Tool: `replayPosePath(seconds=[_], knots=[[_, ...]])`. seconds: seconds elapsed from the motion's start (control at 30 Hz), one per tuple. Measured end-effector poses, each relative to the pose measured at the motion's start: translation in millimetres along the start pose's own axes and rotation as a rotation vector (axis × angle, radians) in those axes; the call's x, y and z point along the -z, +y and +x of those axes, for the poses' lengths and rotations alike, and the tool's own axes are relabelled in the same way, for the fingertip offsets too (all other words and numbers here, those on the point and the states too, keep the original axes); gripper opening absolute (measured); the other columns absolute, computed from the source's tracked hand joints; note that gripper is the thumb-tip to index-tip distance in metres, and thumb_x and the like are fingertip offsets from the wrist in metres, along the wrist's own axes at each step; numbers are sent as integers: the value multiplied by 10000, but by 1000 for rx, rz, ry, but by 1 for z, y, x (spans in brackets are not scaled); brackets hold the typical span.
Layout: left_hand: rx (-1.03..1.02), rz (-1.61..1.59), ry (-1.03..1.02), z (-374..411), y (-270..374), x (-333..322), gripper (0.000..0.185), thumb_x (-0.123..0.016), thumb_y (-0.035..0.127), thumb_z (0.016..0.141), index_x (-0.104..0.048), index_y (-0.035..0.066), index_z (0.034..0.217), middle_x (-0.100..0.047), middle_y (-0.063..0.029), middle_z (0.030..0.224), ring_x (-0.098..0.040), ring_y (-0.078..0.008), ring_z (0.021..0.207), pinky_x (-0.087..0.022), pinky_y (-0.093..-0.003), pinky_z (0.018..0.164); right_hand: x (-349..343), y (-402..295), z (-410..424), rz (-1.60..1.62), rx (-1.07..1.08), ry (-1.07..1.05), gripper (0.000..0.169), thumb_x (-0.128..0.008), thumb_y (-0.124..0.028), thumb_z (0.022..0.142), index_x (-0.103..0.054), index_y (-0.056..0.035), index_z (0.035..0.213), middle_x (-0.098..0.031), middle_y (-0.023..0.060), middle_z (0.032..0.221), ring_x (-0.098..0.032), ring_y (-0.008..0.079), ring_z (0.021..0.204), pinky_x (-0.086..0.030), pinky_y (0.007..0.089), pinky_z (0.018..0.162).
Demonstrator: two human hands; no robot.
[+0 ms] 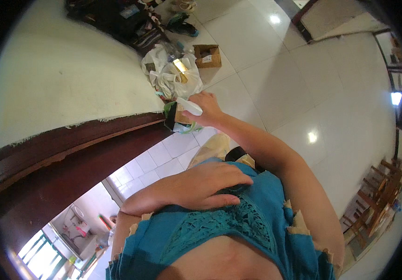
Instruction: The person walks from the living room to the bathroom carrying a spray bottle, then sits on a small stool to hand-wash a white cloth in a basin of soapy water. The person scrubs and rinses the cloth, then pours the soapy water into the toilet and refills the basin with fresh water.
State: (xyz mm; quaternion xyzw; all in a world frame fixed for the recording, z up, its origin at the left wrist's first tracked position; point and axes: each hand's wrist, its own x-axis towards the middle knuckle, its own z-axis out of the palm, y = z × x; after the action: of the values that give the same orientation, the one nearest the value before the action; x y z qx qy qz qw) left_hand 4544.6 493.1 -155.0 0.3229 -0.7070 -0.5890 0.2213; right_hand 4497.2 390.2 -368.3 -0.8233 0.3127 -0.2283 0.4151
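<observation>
My right hand (206, 108) reaches out over the floor, its fingers closed around a white plastic object (190, 106) with a tapered end. The part inside my palm is hidden, so I cannot tell exactly what it is. Just beyond that hand is a pile of white plastic bags (187, 82). Partly under the object stands a bag with a brown cardboard piece (182, 116) in it. My left hand (215, 185) lies against the front of my teal lace-trimmed shirt (218, 224), thumb apart from the fingers and nothing visible in it.
An open cardboard box (208, 56) stands on the tiled floor (264, 80) past the bags. Shoes (183, 26) lie near a dark, cluttered rack (117, 17). At the left runs a dark red door frame (82, 157) beside a wall. Wooden furniture (372, 203) is at the right.
</observation>
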Motion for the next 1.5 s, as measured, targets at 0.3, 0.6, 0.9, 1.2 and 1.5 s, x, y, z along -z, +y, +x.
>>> replayPosePath(seconds=[0.3,0.6,0.9,1.2,1.5], knots=[[62,4,0,70,5,64,365,-541,299,860,-522,31,1107,-558,-158,1048,-521,-322,981,-399,-401,864,56,80,31,-46,-238,-12,257,-658,-367,706,-629,-135,812,-623,91,765,-563,282,807,-368,449,703],[106,34,65,206,7,114,364,-554,285,856,-522,30,1113,-556,-148,1063,-520,-314,1002,-402,-388,871,149,153,65,-316,-74,-360,274,-673,-371,671,-620,-122,771,-614,79,746,-559,291,818,-368,446,681],[359,-49,308,327,-23,181,404,-568,274,845,-512,23,1156,-561,-149,1080,-537,-277,1010,-407,-359,889,275,226,167,103,0,-129,394,-725,-263,675,-544,-64,964,-581,144,890,-544,349,852,-434,419,735],[750,361,412,414,-146,275,522,-606,287,815,-450,-17,1210,-556,-203,1085,-552,-322,982,-439,-376,839,386,274,298,6,95,55,472,-726,-253,670,-524,-95,1066,-577,145,953,-520,365,869,-421,446,744],[398,327,83,548,-176,430,424,-573,238,830,-476,41,1194,-550,-199,1076,-534,-350,986,-429,-406,844,514,414,342,12,-390,412,461,-766,-240,663,-539,-90,1036,-598,128,943,-554,316,801,-454,399,717]])
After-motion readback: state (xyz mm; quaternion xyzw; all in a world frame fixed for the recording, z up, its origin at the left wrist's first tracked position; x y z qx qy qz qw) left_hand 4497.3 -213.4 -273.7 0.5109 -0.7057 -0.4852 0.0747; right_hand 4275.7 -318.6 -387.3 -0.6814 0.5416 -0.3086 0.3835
